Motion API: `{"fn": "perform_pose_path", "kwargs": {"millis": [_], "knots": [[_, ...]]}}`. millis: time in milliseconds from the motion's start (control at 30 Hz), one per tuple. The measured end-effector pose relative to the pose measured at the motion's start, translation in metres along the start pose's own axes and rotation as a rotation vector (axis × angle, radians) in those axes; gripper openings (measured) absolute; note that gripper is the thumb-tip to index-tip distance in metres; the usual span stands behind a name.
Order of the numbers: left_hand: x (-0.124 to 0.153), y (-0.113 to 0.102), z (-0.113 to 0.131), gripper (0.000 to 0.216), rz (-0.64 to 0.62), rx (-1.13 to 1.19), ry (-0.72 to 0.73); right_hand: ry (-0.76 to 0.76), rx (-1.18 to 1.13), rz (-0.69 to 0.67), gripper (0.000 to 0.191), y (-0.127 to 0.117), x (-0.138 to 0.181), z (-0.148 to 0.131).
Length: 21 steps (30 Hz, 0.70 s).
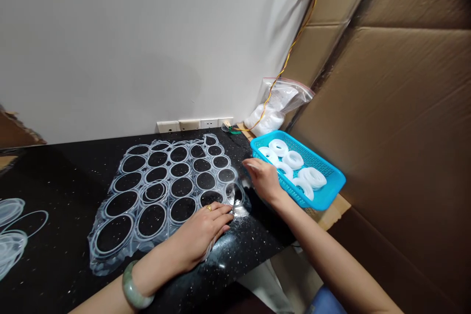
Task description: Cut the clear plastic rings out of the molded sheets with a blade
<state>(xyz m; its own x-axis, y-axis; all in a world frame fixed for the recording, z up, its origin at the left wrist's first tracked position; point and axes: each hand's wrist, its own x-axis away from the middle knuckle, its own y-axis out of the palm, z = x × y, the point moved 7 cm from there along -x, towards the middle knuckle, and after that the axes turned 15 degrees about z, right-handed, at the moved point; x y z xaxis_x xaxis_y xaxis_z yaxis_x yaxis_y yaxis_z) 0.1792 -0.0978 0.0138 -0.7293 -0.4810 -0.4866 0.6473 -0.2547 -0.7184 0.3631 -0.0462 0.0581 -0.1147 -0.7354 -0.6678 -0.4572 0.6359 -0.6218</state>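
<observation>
A clear plastic sheet (167,218) moulded with rows of translucent rings lies on the black speckled table. My left hand (206,230), with a gold ring and a green bangle, rests flat on the sheet's near right corner, fingers stretched out. A loose translucent ring (154,191) lies askew over the sheet's middle. My right hand (263,176) is raised between the sheet's right edge and the blue basket (331,191). Its fingers are curled closed; what they hold, if anything, is too small or hidden to name. White coiled rings (312,178) sit inside the basket.
Loose translucent rings (11,250) are heaped at the left. Behind the basket stands a zip bag (274,108) of white material. Power sockets (189,125) line the wall's base, and a twisted yellow-brown cord (285,64) hangs down. A cardboard wall (397,122) bounds the right.
</observation>
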Motion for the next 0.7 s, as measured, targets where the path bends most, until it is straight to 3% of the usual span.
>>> {"fn": "perform_pose_path", "kwargs": {"millis": [100,400,533,700], "knots": [[0.001,-0.001,0.000,0.031,-0.003,0.027,-0.006,0.095,-0.136,0.091,0.021,-0.007,-0.011,0.012],[-0.016,-0.022,0.010,0.030,-0.058,0.091,-0.001,0.399,-0.586,-0.157,0.027,0.021,0.017,0.010],[-0.033,-0.034,-0.007,0.032,-0.017,0.000,-0.009,0.457,-0.652,-0.224,0.026,0.045,0.015,0.005],[-0.034,-0.025,-0.032,0.033,-0.042,-0.064,-0.001,0.477,-0.585,-0.281,0.019,0.065,0.016,0.009]]}}
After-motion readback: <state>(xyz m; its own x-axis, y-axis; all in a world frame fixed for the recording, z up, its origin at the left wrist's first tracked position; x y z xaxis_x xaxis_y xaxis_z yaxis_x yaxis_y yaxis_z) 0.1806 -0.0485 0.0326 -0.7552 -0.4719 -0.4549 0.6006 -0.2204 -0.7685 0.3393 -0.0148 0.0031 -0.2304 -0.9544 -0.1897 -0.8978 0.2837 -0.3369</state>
